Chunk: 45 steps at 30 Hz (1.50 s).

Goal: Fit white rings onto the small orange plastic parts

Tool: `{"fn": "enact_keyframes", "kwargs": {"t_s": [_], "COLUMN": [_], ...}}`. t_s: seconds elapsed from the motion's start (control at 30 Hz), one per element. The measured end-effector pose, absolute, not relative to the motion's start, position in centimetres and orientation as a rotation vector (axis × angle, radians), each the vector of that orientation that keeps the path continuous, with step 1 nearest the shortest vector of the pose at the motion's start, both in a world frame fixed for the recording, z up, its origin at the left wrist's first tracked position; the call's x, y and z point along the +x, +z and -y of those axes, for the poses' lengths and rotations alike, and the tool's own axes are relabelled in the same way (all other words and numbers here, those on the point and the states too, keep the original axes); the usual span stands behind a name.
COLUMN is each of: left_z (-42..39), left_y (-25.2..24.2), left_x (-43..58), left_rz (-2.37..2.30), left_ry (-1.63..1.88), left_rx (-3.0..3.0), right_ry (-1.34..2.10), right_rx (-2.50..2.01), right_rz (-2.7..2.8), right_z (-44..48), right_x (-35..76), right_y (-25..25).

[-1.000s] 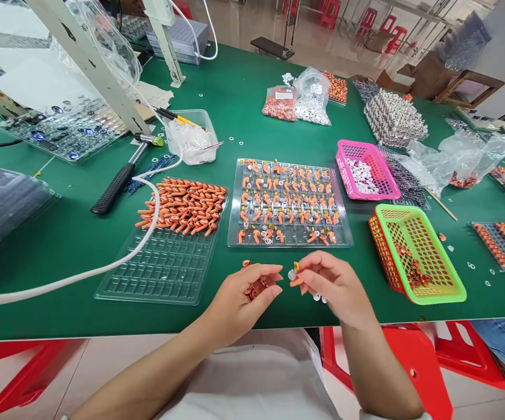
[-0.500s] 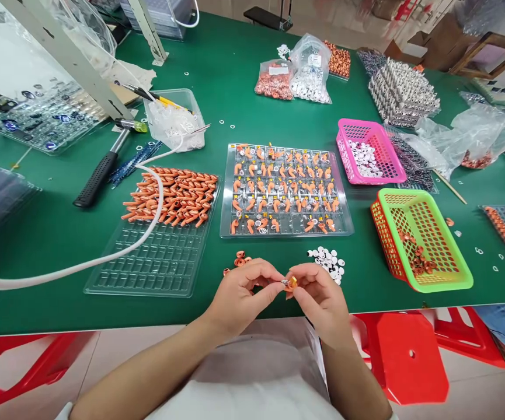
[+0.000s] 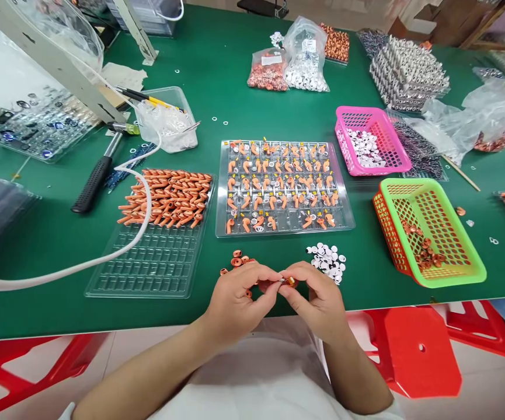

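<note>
Small orange part (image 3: 291, 282) mostly behind fingertips (image 3: 277, 287)

The small orange piece (image 3: 291, 282), silvery at its left end, sits pinched between your left grip (image 3: 234, 303) and right grip (image 3: 317, 300), just above the desk (image 3: 366, 286). Loose orange rings (image 3: 237, 260) lie near its left, and white discs (image 3: 327, 256) near its right.

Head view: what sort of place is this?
Probably a small-parts assembly workshop: green work table, clear tray of orange parts, green basket, left hand and right hand pinching a small orange piece.
</note>
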<state>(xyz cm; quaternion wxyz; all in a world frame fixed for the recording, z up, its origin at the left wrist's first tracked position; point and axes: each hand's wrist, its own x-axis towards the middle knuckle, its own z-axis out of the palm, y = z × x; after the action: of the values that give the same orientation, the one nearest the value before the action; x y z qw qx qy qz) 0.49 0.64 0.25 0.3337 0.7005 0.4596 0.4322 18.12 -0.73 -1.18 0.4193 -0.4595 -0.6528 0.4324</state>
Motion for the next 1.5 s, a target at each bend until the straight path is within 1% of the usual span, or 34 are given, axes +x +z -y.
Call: {"fn": "enact_keyframes", "kwargs": {"t_s": [0.1,0.17,0.3,0.4,0.5,0.7,0.93,1.17,1.3,1.5], "left_z": [-0.5,-0.4,-0.3,-0.4,-0.4,-0.4,-0.4,-0.5,-0.5,-0.5], "left_y": [-0.1,-0.4,-0.8,-0.8,-0.7,-0.7,-0.5,-0.2,-0.1,-0.3], "left_x": [0.8,1.0,1.3,1.3,1.3,1.5,1.5,1.4,1.3,1.4], "left_rz": [-1.190,-1.202,-1.245,-1.240,-1.232,-1.202,-1.175,-1.196,-1.210,-1.233], "left_ry": [1.213,1.245,1.235,1.219,1.211,1.186,1.168,1.152,1.154,1.159], "left_rx": [1.949,2.019,2.124,2.143,2.138,2.143,2.171,2.182,2.173,2.187], "right_ry": [1.009,0.894,0.584,0.480,0.506,0.748,0.855,1.049,0.998,0.723], "right_rx": [-1.196,-1.229,-1.208,-1.192,-1.185,-1.182,-1.082,-1.052,-1.064,-1.070], "right_rz": [1.674,1.700,1.756,1.789,1.785,1.697,1.645,1.536,1.546,1.592], "right_z": [0.9,1.0,1.1,1.0,0.9,1.1,1.3,1.5,1.2,1.2], "right_x": [17.9,17.6,17.0,16.9,17.0,17.4,17.4,17.5,17.5,17.0], "right_y": [-1.2,-1.4,-1.8,-2.0,-2.0,-2.1,-2.4,-2.7,-2.6,-2.6]}}
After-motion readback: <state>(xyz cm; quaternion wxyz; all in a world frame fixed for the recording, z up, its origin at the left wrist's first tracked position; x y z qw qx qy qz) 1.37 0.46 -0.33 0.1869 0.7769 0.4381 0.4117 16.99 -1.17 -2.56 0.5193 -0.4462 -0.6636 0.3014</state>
